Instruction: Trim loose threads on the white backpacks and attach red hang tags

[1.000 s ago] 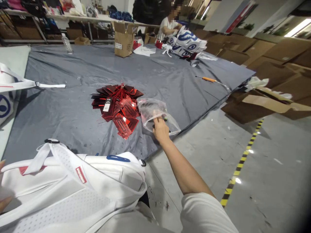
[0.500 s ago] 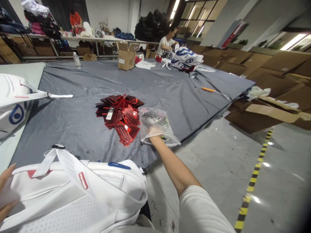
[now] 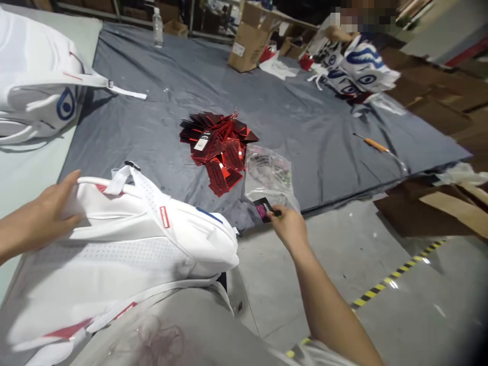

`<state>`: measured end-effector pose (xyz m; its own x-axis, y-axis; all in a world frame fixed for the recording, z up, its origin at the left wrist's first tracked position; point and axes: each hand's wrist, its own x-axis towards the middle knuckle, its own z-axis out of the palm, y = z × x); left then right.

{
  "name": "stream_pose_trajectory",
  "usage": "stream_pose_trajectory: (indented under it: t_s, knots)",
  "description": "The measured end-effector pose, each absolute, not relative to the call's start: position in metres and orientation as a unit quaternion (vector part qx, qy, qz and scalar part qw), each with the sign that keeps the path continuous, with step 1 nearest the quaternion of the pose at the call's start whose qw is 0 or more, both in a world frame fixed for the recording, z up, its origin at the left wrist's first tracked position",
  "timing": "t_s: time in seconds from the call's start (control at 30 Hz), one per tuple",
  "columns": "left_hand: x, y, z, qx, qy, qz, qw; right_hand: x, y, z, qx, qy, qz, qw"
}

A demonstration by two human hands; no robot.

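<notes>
My right hand (image 3: 290, 227) pinches a small black and pink tag (image 3: 264, 208) just in front of a clear plastic bag (image 3: 269, 175) that holds more small items. The bag lies on the grey sheet (image 3: 160, 117), right of a pile of shiny red hang tags (image 3: 217, 145). My left hand (image 3: 51, 211) rests flat, fingers apart, on the top end of a white backpack (image 3: 145, 239) lying across my lap. The backpack has a small red label and a blue mark.
Another white backpack with a blue eye print (image 3: 38, 86) lies at the far left. An orange-handled tool (image 3: 375, 145), a cardboard box (image 3: 247, 38) and a water bottle (image 3: 157, 20) sit on the sheet. A person (image 3: 343, 35) sits at the far edge. Flattened cartons (image 3: 430, 203) lie right.
My right hand has come out of the clear bag toward me with a small black and pink tag. The view has tipped downward. My left hand now lies further onto the backpack.
</notes>
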<state>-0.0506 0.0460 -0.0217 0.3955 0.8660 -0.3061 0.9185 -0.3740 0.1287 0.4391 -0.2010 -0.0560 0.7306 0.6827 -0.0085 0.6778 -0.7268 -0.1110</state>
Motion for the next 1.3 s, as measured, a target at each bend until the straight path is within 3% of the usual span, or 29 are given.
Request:
stream_pose_trajectory:
  t_s: [0.13, 0.3, 0.37, 0.43, 0.63, 0.87, 0.97, 1.17, 1.3]
  knots:
    - [-0.028, 0.033, 0.001, 0.802, 0.566, -0.092, 0.166, 0.386, -0.187, -0.015, -0.804, -0.467, 0.124, 0.347]
    - [-0.030, 0.009, 0.012, 0.805, 0.541, 0.018, 0.245, 0.271, -0.108, 0.009, -0.604, -0.639, 0.190, 0.436]
    - [-0.044, -0.006, 0.003, 0.788, 0.543, 0.116, 0.266, 0.228, -0.081, 0.013, -0.558, -0.692, 0.190, 0.416]
    - [-0.061, -0.026, -0.010, 0.769, 0.550, 0.176, 0.276, 0.195, -0.062, 0.016, -0.552, -0.738, 0.190, 0.339]
    - [-0.086, -0.061, -0.043, 0.766, 0.570, 0.195, 0.224, 0.148, -0.037, 0.020, -0.572, -0.803, 0.165, -0.020]
    - [-0.084, -0.049, -0.060, 0.781, 0.553, 0.213, 0.196, 0.123, -0.022, 0.005, -0.521, -0.829, 0.132, -0.158]
    - [-0.084, -0.048, -0.063, 0.777, 0.557, 0.217, 0.200, 0.121, -0.022, 0.010, -0.516, -0.833, 0.100, -0.175]
    - [-0.087, -0.049, -0.067, 0.778, 0.553, 0.237, 0.182, 0.102, -0.009, 0.008, -0.520, -0.840, 0.150, -0.029]
    - [-0.088, -0.047, -0.068, 0.771, 0.563, 0.234, 0.185, 0.092, 0.002, 0.005, -0.456, -0.880, 0.131, -0.030]
